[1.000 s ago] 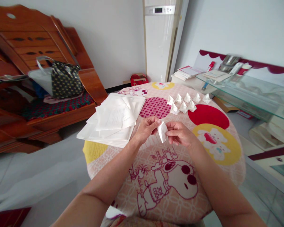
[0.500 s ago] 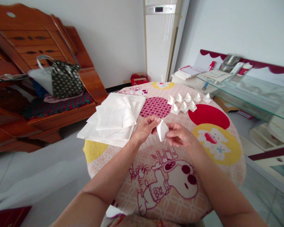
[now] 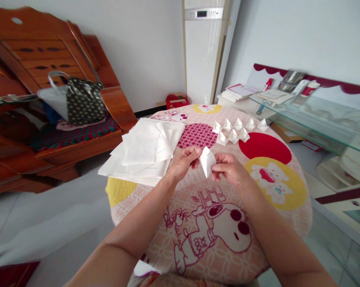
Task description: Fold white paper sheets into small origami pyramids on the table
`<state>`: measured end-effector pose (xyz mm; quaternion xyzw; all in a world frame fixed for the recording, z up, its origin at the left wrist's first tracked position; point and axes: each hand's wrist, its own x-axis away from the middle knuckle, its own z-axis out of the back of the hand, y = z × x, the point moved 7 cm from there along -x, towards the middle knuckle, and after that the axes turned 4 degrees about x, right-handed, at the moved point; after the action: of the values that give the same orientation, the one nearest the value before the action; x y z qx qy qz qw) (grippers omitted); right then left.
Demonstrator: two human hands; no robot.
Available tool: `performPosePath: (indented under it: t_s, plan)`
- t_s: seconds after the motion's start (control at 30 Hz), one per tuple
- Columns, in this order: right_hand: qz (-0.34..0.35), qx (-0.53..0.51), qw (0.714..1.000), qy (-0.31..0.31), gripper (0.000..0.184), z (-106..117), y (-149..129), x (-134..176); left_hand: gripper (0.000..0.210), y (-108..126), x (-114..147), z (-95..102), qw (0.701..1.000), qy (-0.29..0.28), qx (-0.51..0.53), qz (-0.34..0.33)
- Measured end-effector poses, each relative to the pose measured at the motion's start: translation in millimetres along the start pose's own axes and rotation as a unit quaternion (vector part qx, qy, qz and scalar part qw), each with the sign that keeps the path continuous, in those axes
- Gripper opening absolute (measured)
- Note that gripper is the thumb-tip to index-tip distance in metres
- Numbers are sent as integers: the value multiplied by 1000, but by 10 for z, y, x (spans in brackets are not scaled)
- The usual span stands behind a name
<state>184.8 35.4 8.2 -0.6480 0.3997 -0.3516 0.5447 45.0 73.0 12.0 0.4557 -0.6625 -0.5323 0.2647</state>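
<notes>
Between my two hands, above the middle of the table, is a small folded white paper (image 3: 207,162), held upright with a pointed lower end. My left hand (image 3: 186,159) pinches its left edge between thumb and fingers. On the other side, my right hand (image 3: 228,167) grips the right edge, fingers curled. Beyond them stand several finished-looking folded paper shapes (image 3: 233,136), peaked and white, in two rough rows. A stack of white paper sheets (image 3: 144,147), some with faint print, lies left of my left hand.
A patterned cloth covers the round table (image 3: 222,255). At left a wooden bench (image 3: 108,99) carries a dark patterned bag (image 3: 86,101). To the right stands a glass-topped shelf (image 3: 323,119) with papers and metal containers. A tall white air conditioner (image 3: 201,56) is at the back.
The folded paper has turned slightly and shifted a little right, showing more of its broad face. My fingers have adjusted slightly along its edges.
</notes>
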Motion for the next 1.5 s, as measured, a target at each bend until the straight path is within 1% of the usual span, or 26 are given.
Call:
performPosePath:
  t_s: [0.13,0.3,0.37,0.47,0.57,0.67,0.77,0.9,0.97,1.0,1.1,1.2,1.4,1.5]
  plan:
    - [41,40,997,47,14,63,-76,19,55,-53,-3,3,999,-19,9,30]
    - [61,71,993,66,16,101,-111,32,49,-54,-24,61,1000,5,10,15]
    - [65,72,993,69,18,115,-114,35,47,-38,-25,59,1000,4,15,8]
    - [79,81,990,79,19,131,-138,43,43,-15,-13,22,999,-17,33,0]
    - [94,98,987,88,17,134,-174,51,38,-44,7,-19,998,-46,42,18]
    - [103,108,984,92,16,142,-194,56,41,-103,26,-62,994,-91,31,51]
    - [106,106,985,91,17,171,-187,62,38,-84,34,-90,991,-128,6,45]
    - [64,60,995,44,12,179,-94,52,34,-27,40,-131,986,-161,-14,33]
    - [42,31,998,31,16,185,-49,41,36,-23,41,-145,985,-169,-15,36]
    - [40,16,998,37,19,202,-38,34,37,-27,40,-148,984,-171,-16,37]
    - [48,-22,996,75,24,266,-33,12,40,-42,32,-133,986,-161,-16,36]
    - [61,-26,993,100,24,291,-52,1,42,-53,25,-104,990,-133,-7,35]
    - [95,40,985,140,17,296,-141,39,44,-146,13,-27,993,-63,41,88]
    - [99,79,978,165,17,325,-162,54,43,-166,-21,55,996,-14,53,75]
